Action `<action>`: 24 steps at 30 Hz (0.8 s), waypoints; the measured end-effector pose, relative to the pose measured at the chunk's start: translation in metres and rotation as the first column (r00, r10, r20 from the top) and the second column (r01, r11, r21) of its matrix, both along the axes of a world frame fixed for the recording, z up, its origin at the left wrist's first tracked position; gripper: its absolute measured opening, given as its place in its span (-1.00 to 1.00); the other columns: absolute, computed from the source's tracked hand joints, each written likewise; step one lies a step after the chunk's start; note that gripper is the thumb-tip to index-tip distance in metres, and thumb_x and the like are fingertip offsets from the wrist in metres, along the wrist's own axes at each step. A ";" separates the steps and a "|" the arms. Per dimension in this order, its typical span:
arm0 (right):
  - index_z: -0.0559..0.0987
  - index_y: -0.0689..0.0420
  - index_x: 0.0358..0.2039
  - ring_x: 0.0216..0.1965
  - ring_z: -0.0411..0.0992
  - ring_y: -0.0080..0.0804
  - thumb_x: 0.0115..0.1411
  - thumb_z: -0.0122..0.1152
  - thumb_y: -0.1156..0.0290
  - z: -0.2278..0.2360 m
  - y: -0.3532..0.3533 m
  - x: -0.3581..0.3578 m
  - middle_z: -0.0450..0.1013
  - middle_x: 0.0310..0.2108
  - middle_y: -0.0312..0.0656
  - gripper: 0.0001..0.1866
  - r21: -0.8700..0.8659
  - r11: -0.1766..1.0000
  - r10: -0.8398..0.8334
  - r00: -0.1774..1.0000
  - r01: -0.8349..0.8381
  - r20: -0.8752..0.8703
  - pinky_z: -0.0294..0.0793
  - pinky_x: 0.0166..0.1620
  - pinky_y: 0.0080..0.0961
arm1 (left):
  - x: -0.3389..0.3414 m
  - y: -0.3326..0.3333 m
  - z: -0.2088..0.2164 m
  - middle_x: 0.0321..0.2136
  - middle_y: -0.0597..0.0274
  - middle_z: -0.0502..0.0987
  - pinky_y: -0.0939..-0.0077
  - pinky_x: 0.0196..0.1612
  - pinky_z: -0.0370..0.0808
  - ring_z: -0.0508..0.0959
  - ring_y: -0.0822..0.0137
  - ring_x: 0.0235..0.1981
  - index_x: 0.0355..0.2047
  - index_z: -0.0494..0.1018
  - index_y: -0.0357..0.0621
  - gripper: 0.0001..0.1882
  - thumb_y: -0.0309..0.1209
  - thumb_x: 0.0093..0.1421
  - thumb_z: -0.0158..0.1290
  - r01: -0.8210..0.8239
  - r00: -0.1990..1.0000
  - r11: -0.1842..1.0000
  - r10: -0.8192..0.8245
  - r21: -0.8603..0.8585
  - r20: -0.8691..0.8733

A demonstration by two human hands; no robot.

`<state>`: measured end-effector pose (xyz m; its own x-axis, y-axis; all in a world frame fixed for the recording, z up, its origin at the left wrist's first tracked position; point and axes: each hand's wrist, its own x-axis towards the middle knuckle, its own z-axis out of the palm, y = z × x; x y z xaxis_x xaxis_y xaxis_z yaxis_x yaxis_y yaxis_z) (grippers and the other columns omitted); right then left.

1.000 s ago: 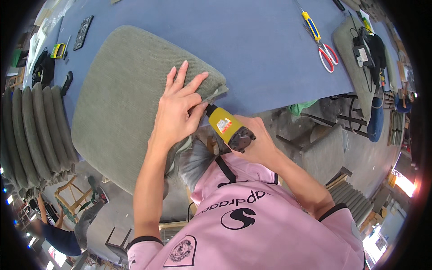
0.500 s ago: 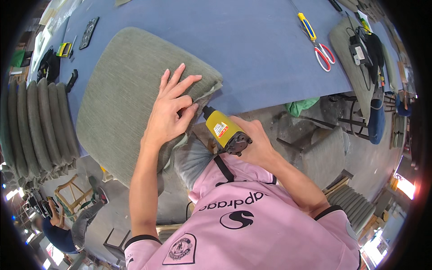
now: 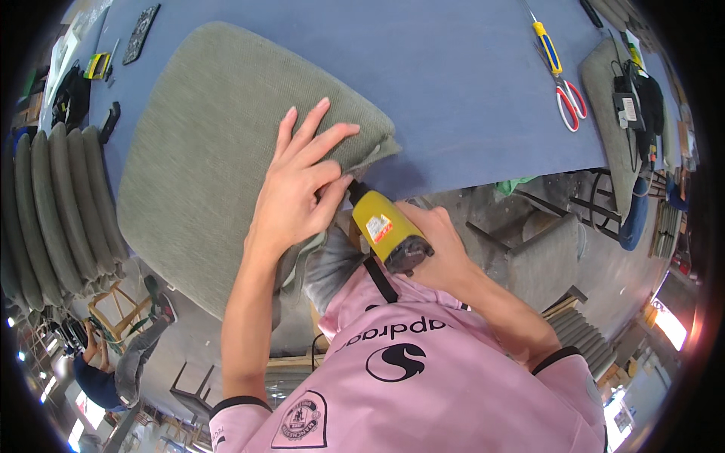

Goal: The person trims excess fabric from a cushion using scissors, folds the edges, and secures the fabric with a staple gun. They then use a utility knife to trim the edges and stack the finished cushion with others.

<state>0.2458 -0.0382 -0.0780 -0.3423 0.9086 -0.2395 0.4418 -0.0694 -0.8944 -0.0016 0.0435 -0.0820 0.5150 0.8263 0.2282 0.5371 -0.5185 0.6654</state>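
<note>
A grey-green upholstered seat cushion (image 3: 219,143) lies at a slant over the near edge of the blue-topped table. My left hand (image 3: 302,181) rests on its right part, thumb and forefinger pinched at the loose fabric edge while the other fingers spread over the cover. In my right hand (image 3: 438,238) is a yellow and black staple gun (image 3: 381,223), gripped from its right side. Its dark nose meets the cushion's near right edge, close beside my left thumb. The handle is mostly hidden behind the tool's body, and the cushion's underside is out of sight.
Red-handled scissors (image 3: 570,106) and a yellow-blue screwdriver (image 3: 547,47) lie at the table's right. Similar cushions (image 3: 64,211) stand in a row at the left. A chair frame (image 3: 540,241) is on the floor at right. A co-worker (image 3: 106,377) bends at lower left.
The view has shifted a little, so table items sit higher and farther out. Both hands keep their holds, and the staple gun's nose stays at the cushion edge.
</note>
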 end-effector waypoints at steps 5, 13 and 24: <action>0.63 0.23 -0.13 -0.27 0.57 0.33 -0.06 0.54 0.48 -0.007 -0.010 -0.004 0.61 -0.39 0.17 -0.56 0.098 0.995 -0.034 0.999 0.034 -0.009 0.57 -0.26 -0.10 | 0.000 0.002 0.005 0.32 0.09 0.60 -0.33 0.62 -0.03 0.28 -0.23 0.57 -0.63 0.38 -0.24 -0.68 -0.54 0.12 0.33 -0.002 1.000 1.000 0.003 0.026 -0.011; 0.65 0.21 -0.11 -0.24 0.59 0.31 -0.06 0.53 0.48 0.007 -0.009 0.003 0.64 -0.33 0.17 -0.56 0.045 0.999 -0.004 0.997 0.007 -0.073 0.60 -0.22 -0.11 | -0.002 -0.002 0.008 0.34 0.10 0.58 -0.32 0.63 -0.01 0.26 -0.21 0.58 -0.60 0.39 -0.23 -0.68 -0.53 0.15 0.33 0.000 1.000 0.998 0.001 0.065 -0.008; 0.66 0.19 -0.15 -0.26 0.59 0.29 -0.06 0.55 0.48 -0.008 -0.014 0.002 0.64 -0.36 0.13 -0.60 0.237 0.968 -0.078 0.997 0.077 -0.003 0.56 -0.24 -0.05 | 0.003 0.002 0.002 0.30 0.09 0.60 -0.33 0.63 -0.04 0.27 -0.19 0.58 -0.55 0.44 -0.23 -0.70 -0.49 0.20 0.35 -0.010 1.000 0.998 0.010 0.069 0.008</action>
<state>0.2483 -0.0527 -0.0864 -0.2680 0.9633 -0.0160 0.4487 0.1101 -0.8869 0.0016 0.0456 -0.0797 0.5049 0.8136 0.2884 0.5375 -0.5578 0.6324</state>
